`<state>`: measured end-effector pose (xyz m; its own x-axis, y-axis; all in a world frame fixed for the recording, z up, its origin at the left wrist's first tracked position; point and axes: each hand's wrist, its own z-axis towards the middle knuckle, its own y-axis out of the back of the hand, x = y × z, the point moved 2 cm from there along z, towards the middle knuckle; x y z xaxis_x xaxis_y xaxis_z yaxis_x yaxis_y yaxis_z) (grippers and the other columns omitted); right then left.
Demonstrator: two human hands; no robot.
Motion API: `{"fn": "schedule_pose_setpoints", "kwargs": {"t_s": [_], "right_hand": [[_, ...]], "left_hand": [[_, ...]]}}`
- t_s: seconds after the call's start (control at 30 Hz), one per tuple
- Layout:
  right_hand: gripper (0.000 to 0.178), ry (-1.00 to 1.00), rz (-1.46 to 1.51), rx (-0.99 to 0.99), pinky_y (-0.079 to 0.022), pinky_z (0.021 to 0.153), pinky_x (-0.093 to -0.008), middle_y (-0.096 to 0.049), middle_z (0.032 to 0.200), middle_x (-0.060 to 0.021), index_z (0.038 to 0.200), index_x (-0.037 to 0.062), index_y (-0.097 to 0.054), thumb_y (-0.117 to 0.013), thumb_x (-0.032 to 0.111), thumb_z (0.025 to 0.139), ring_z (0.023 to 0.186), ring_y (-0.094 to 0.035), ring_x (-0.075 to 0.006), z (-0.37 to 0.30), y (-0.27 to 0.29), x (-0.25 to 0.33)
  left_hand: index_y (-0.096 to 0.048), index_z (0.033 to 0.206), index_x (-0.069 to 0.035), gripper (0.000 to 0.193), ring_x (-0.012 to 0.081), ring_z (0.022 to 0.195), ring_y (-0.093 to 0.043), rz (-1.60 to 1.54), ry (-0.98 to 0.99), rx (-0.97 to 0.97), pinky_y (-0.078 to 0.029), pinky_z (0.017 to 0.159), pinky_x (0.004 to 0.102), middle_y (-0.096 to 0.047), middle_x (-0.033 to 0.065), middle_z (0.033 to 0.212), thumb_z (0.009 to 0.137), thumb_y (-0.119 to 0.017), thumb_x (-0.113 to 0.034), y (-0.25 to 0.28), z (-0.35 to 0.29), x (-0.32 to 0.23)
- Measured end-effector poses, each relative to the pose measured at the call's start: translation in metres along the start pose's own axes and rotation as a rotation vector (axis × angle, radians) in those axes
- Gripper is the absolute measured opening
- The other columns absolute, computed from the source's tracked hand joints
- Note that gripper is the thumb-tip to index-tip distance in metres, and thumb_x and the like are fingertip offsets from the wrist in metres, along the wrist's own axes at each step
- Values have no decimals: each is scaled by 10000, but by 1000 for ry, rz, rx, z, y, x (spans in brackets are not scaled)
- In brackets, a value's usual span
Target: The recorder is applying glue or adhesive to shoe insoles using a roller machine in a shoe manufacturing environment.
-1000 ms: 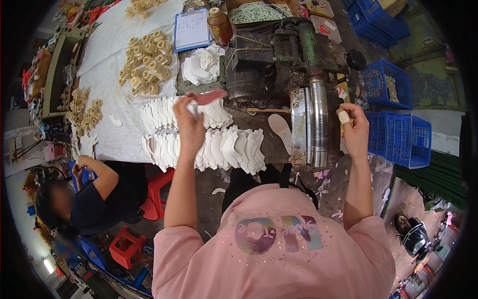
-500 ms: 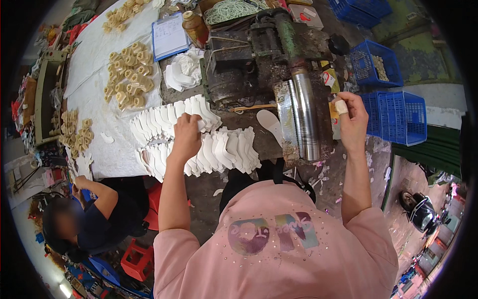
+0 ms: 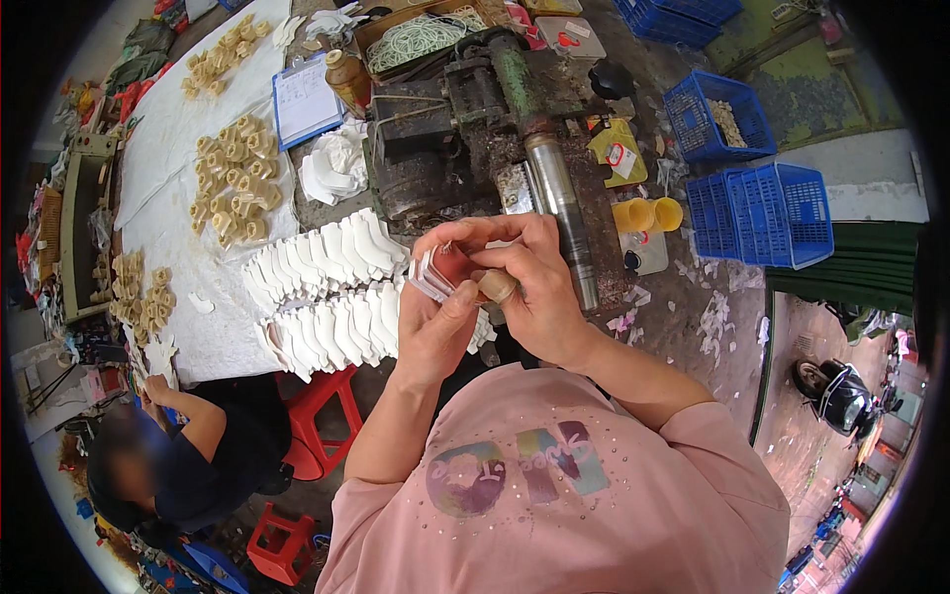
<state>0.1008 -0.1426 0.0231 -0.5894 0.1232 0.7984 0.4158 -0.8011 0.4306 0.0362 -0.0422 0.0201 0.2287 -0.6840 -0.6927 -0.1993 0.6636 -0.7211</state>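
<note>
Close together in front of my chest, my left hand (image 3: 427, 337) and my right hand (image 3: 542, 297) grip a small curved white piece (image 3: 426, 279) with a reddish face. It looks layered and bent between the fingers; part of it is hidden by them. A tan cover (image 3: 498, 286) wraps one finger of my right hand. Left of my hands, curved white pieces stand overlapped in a far row (image 3: 317, 255) and a near row (image 3: 332, 332) on the table; they resemble shoe parts.
Beyond my hands stands a greasy machine with a shiny metal cylinder (image 3: 559, 203). Cream-coloured moulded pieces (image 3: 237, 178) lie in heaps on the white-covered table. Blue crates (image 3: 772, 213) and yellow rolls or cups (image 3: 648, 215) are at right. A co-worker (image 3: 188, 445) sits lower left, near red stools (image 3: 282, 540).
My left hand has moved right from the white rows, and my right hand has come left from beside the metal cylinder. Both now hold one white piece. The view has shifted.
</note>
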Motion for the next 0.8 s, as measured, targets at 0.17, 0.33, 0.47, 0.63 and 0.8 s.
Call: {"fn": "schedule_pose_setpoints", "kwargs": {"t_s": [0.17,0.33,0.47,0.63,0.8], "right_hand": [[183,-21,75,-51,-370,835,-399,-506,1006,-114,934,60,-601,-659,59,761,955,-455,-292,-2,6,-4],[174,-36,55,-30,-356,852,-404,-510,1012,-105,932,64,-602,-657,81,768,969,-455,-296,0,15,-2],[178,27,-21,-35,-348,852,-397,-511,1039,-96,941,72,-599,-651,85,772,967,-454,-288,-2,20,1],[154,90,-24,-127,-346,849,-386,-508,1034,-108,919,64,-582,-643,77,778,963,-456,-282,-2,24,4],[92,-53,168,-31,-381,821,-360,-507,983,-116,867,40,-545,-590,9,792,963,-460,-266,-3,26,-3]], "left_hand": [[-305,1336,-37,527,218,1107,-483,31,-59,43,-414,909,354,-462,130,1221,884,-568,-107,-4,-2,7],[-352,1310,-14,554,209,1135,-462,116,-35,-21,-354,977,354,-458,120,1229,853,-625,-167,-10,-2,9],[-353,1306,-13,552,206,1143,-454,144,-77,29,-349,980,352,-460,114,1213,853,-628,-169,-17,1,13],[-324,1315,-24,570,181,1098,-461,191,-95,9,-357,952,331,-464,91,1162,856,-630,-169,-19,-2,17],[-305,1307,-34,541,157,1046,-469,281,-67,-41,-375,919,305,-465,71,1108,876,-605,-166,-22,-6,21]]}}
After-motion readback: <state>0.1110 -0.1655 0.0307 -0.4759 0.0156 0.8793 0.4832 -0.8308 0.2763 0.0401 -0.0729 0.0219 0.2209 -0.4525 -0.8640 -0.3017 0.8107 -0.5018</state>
